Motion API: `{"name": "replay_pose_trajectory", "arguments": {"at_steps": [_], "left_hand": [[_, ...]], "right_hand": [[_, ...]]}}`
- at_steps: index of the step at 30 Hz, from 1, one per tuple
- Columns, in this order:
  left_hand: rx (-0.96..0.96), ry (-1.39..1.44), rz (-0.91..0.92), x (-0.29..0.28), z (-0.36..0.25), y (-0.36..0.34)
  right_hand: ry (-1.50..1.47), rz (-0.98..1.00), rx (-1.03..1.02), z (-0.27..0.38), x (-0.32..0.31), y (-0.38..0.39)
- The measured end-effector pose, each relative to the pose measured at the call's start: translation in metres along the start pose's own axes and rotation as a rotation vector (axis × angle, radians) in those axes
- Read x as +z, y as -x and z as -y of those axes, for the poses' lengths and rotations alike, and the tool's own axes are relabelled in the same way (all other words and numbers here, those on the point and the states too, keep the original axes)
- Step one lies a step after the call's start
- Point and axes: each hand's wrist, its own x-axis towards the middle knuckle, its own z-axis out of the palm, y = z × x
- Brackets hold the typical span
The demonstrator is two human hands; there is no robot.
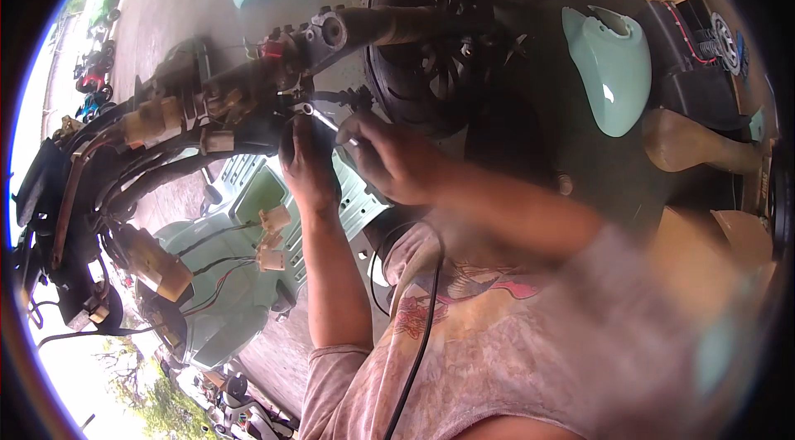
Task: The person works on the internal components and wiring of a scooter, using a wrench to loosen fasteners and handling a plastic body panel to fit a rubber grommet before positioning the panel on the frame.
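My right hand point(396, 160) pinches the shank of a shiny combination wrench point(325, 119). The wrench's ring end points up and left, close to the underside of a dark, stripped scooter frame point(248, 105). Just beside the ring end, my left hand point(310, 165) reaches up to the frame with its fingers bent together. Its fingertips lie in shadow, so whatever they grip is hidden. A red part point(272, 49) and a thick tube point(364, 26) with a round bushing sit on the frame above both hands.
A black-tyred wheel point(426, 43) stands beyond my hands. Loose connectors point(272, 241) hang from wires at left, over pale green body panels point(219, 274). A pale green fender point(611, 67) lies on the floor at right, near cardboard point(691, 245). A black cable point(428, 316) crosses my shirt.
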Motion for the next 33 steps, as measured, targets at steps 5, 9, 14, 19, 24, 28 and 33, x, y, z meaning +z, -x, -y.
{"name": "replay_pose_trajectory", "arguments": {"at_steps": [5,9,14,19,24,28,33], "left_hand": [[-0.479,0.721,0.075,-0.006,0.029,-0.002],[-0.677,1.002,0.081,-0.017,0.015,-0.018],[-0.845,1.127,0.158,-0.03,0.012,-0.016],[-0.73,1.369,0.329,-0.03,0.015,-0.019],[-0.734,1.507,0.455,-0.035,0.02,-0.022],[-0.928,1.774,0.41,-0.032,0.002,-0.025],[-0.715,2.257,0.309,-0.015,-0.047,-0.035]], "right_hand": [[0.057,0.045,0.185,0.002,0.031,-0.016],[0.007,-0.04,0.124,0.009,0.035,-0.024],[0.099,-0.008,-0.101,0.025,0.018,-0.02],[0.11,0.079,-0.08,0.015,0.012,-0.006],[-0.205,0.033,0.253,0.015,0.014,-0.008],[-0.304,-0.052,0.247,0.031,0.007,-0.009],[-0.007,-0.112,0.281,0.052,-0.009,-0.033]]}}
